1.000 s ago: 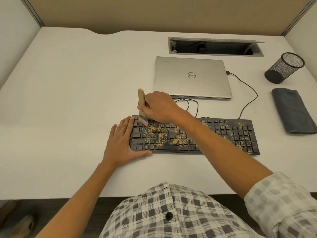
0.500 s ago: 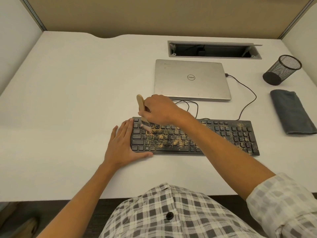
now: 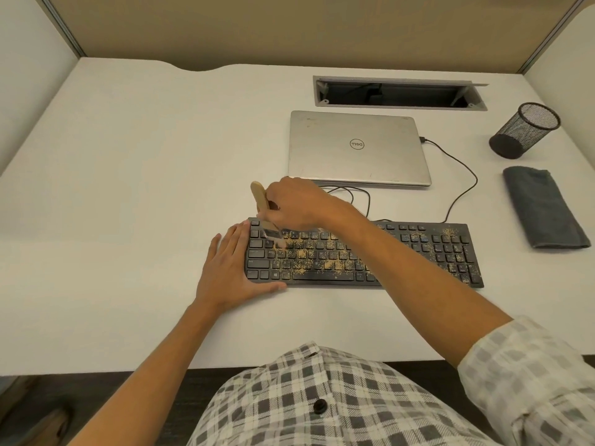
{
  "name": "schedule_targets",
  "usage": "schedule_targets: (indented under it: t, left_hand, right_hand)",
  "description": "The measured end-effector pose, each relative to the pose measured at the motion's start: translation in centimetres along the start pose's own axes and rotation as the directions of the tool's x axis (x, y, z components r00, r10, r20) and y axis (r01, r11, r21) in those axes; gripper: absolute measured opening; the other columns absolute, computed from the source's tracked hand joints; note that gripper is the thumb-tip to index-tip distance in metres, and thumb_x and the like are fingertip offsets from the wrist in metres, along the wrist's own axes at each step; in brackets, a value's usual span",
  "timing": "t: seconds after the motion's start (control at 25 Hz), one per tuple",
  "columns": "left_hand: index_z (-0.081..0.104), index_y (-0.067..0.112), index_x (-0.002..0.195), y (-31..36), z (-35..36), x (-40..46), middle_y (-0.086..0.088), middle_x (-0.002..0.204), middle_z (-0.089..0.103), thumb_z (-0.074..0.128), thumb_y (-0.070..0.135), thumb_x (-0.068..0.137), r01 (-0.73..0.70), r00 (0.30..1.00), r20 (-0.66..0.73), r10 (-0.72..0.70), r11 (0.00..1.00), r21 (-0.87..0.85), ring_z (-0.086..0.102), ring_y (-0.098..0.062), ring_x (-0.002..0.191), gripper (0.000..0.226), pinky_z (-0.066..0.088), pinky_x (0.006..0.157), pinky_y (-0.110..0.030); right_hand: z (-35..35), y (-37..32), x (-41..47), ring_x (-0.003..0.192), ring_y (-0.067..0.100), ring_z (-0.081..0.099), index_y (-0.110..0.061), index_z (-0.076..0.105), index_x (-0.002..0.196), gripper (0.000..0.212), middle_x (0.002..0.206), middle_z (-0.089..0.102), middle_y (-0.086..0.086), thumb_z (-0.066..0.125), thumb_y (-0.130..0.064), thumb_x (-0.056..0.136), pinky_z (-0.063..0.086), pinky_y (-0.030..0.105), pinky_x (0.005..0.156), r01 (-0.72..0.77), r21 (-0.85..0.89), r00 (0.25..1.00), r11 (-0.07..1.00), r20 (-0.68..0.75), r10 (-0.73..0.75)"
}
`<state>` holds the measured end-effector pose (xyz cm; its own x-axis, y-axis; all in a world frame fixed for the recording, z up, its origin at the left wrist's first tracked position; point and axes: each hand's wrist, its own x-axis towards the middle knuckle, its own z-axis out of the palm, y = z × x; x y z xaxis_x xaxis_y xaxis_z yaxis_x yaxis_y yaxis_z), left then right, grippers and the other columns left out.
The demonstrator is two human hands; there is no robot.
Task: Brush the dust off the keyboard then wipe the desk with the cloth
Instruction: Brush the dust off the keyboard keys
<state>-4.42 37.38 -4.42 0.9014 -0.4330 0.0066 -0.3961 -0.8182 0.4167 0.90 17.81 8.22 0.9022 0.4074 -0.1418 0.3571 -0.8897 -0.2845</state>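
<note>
Right hand: the right hand (image 3: 297,204) is gripping the wooden-handled brush (image 3: 261,204), fingers curling round the handle; the fingertips themselves are hiding behind the knuckles
Brush: it is tilting, handle end pointing up and away, bristles (image 3: 279,242) touching the upper-left keys; the bristle tips are blurring into the dust
Left hand: the left hand (image 3: 232,270) is lying flat and relaxed, fingers straight, resting against the left end of the keyboard (image 3: 418,252), thumb lying along its near edge
Keyboard: black, sitting on the white worktop (image 3: 128,188); tan dust (image 3: 325,263) is covering the middle keys and speckling the number pad; the right forearm is hiding part of the key rows
Cloth: the folded grey cloth (image 3: 544,207) is lying on the worktop, right of the keyboard, apart from it
Behind: a closed silver Dell laptop (image 3: 357,148) with a cable (image 3: 463,188) running from its right side; a black mesh pen cup (image 3: 524,130) standing beyond the cloth; an open cable tray (image 3: 399,91), its inside too dark to read
Cut off: the checked shirt (image 3: 322,397) is filling the bottom edge
</note>
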Motion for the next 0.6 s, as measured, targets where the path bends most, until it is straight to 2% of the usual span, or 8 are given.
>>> schedule_targets:
  t: [0.16,0.28,0.44,0.6]
  left_hand:
    - [0.013,0.014,0.162,0.0,-0.1,0.0,0.002,0.168,0.022,0.047,0.103,0.058,0.001,1.000,0.001,-0.001,1.000,0.001,0.012,-0.015,0.155,0.141,0.007,0.127,-0.046]
    - [0.016,0.013,0.162,0.0,0.1,0.0,0.001,0.167,0.024,0.049,0.102,0.058,0.008,1.000,-0.006,-0.008,1.000,0.001,0.015,-0.017,0.155,0.140,0.009,0.127,-0.047]
    - [0.015,0.014,0.161,-0.1,0.2,0.0,0.000,0.167,0.024,0.051,0.101,0.059,0.004,1.000,0.002,-0.004,1.000,0.012,0.015,-0.017,0.155,0.139,0.010,0.127,-0.048]
    - [0.016,0.013,0.161,-0.1,0.3,0.0,0.000,0.167,0.024,0.052,0.100,0.059,0.003,1.000,-0.005,-0.002,1.000,0.014,0.016,-0.018,0.155,0.139,0.010,0.127,-0.048]
  right_hand:
    - [0.2,0.1,-0.2,0.052,0.007,0.039,-0.021,0.044,0.070,0.036,0.059,0.041,-0.010,0.047,-0.043,0.098,0.033,0.030,0.059,-0.014,-0.052,0.993,0.999,-0.117,0.008]
    - [0.2,0.5,-0.3,0.057,0.018,0.050,-0.019,0.046,0.068,0.036,0.061,0.047,-0.004,0.048,-0.040,0.097,0.037,0.031,0.059,-0.023,-0.051,0.997,0.998,-0.080,0.019]
    - [0.0,0.7,-0.5,0.053,0.014,0.044,-0.021,0.037,0.062,0.041,0.058,0.044,-0.005,0.047,-0.040,0.098,0.032,0.031,0.055,-0.060,-0.064,0.990,0.996,-0.131,0.051]
    - [0.1,1.3,-1.0,0.063,0.023,0.053,-0.018,0.042,0.069,0.036,0.068,0.051,0.001,0.047,-0.039,0.097,0.036,0.032,0.060,-0.055,-0.076,0.996,0.996,-0.077,0.049]
